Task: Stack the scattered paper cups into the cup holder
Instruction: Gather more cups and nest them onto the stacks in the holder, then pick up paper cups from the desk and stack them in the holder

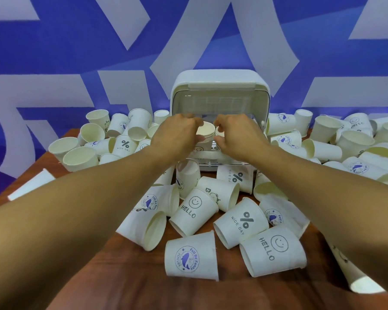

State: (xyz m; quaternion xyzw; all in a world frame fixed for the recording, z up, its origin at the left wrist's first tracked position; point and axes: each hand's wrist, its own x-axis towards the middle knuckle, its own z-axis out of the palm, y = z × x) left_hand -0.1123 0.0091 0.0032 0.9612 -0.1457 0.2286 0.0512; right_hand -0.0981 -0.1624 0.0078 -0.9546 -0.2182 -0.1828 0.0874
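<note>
A white cup holder box (220, 86) with its clear lid raised stands at the back middle of the brown table. Inside its basket, a stack of paper cups (205, 133) stands upright, and a second stack (218, 132) stands just to its right. My left hand (177, 133) grips the left stack near its rim. My right hand (238, 133) pinches the right stack, fingers curled over its top. Both arms reach straight forward over the scattered cups (194, 212) lying on their sides.
Many printed paper cups are heaped left (81, 157) and right (354, 139) of the holder and in front of it (192, 258). The wooden table (126, 285) shows bare near me. A blue and white patterned wall stands close behind.
</note>
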